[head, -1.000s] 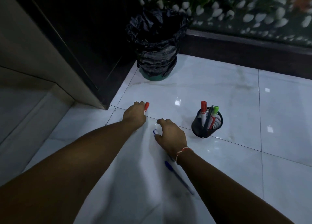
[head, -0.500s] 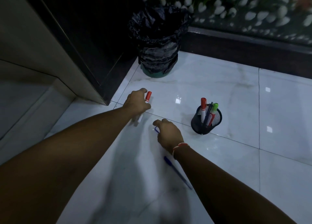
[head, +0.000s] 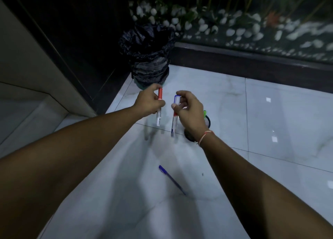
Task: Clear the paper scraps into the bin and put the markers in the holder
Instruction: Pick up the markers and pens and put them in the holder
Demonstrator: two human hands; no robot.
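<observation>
Now both markers have been lifted off the floor (head: 270, 112), where they were still being gripped a second ago. The red marker (head: 159, 106) is held upright by the fingers of the left hand (head: 148, 101), and the blue marker (head: 175, 115) is pinched in the right hand (head: 189, 110). The holder (head: 207, 122) is mostly hidden behind the right wrist, so the next step is judged to be the drop into it. A blue pen (head: 172, 180) is left lying on the floor, nearer the person. The bin (head: 149, 58) stands beyond. No paper scraps are seen. Print on the marker barrels cannot be read.
</observation>
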